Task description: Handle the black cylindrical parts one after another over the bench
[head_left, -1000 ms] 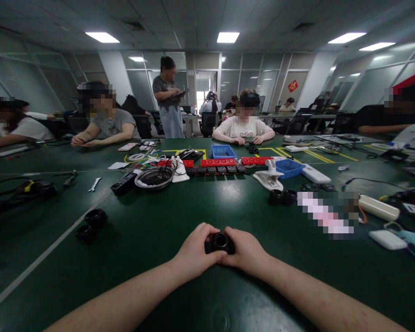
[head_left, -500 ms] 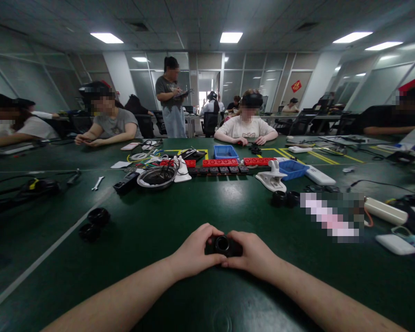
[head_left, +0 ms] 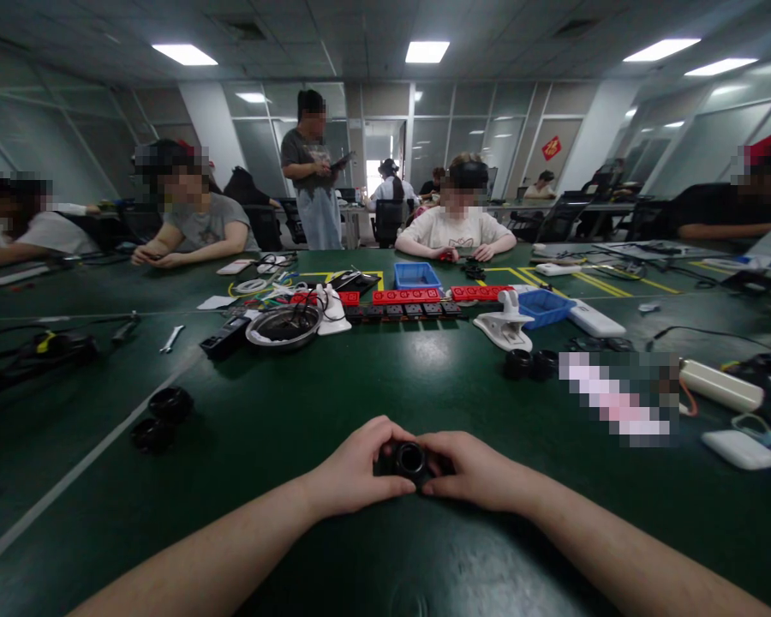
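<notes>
Both hands (head_left: 417,476) clasp round black ring (head_left: 410,459).

Table (head_left: 424,386): dark green surface, a pale grey line running diagonally across its left part, yellow lines marked further back. Small ring-shaped part (head_left: 411,460) between the two hands: black, glossy. Two loose rings (head_left: 160,418) at left: black. Trays (head_left: 416,276): bright blue. Row of blocks (head_left: 406,297): red over black. Clip (head_left: 505,326): white. Bowl (head_left: 283,326): silver metal. Seated person opposite (head_left: 457,228): white shirt. Wall sign (head_left: 551,147): red.
</notes>
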`<state>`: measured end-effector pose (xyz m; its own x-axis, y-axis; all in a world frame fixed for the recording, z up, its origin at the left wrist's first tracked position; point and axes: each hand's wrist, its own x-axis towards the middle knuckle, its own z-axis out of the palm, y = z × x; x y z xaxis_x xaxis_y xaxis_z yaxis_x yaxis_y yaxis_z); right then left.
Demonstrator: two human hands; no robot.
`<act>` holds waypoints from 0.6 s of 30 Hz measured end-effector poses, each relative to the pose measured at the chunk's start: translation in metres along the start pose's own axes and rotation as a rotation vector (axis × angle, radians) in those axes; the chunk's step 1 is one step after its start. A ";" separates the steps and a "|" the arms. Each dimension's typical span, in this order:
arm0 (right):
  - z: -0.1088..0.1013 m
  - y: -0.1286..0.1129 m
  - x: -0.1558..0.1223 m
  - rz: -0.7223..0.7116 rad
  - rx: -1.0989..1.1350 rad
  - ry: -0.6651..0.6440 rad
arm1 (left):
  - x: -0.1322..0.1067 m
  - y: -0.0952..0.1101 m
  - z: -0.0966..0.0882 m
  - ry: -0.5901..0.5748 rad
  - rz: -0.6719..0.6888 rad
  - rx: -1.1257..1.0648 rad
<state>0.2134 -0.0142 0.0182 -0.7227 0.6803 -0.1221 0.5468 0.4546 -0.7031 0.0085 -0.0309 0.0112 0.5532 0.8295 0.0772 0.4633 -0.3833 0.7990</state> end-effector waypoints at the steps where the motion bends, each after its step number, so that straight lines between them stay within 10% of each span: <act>1: 0.000 0.000 0.000 -0.006 -0.009 0.007 | 0.000 0.000 0.000 0.000 0.000 -0.003; 8: 0.004 0.000 0.000 -0.057 -0.038 0.115 | 0.000 -0.001 0.003 0.020 -0.010 -0.010; 18: 0.031 -0.006 0.011 0.236 -0.219 0.389 | -0.002 0.006 0.017 0.248 -0.147 0.094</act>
<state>0.1893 -0.0267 -0.0006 -0.3801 0.9241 0.0397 0.7821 0.3440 -0.5197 0.0221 -0.0420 0.0054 0.2950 0.9483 0.1168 0.5941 -0.2778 0.7549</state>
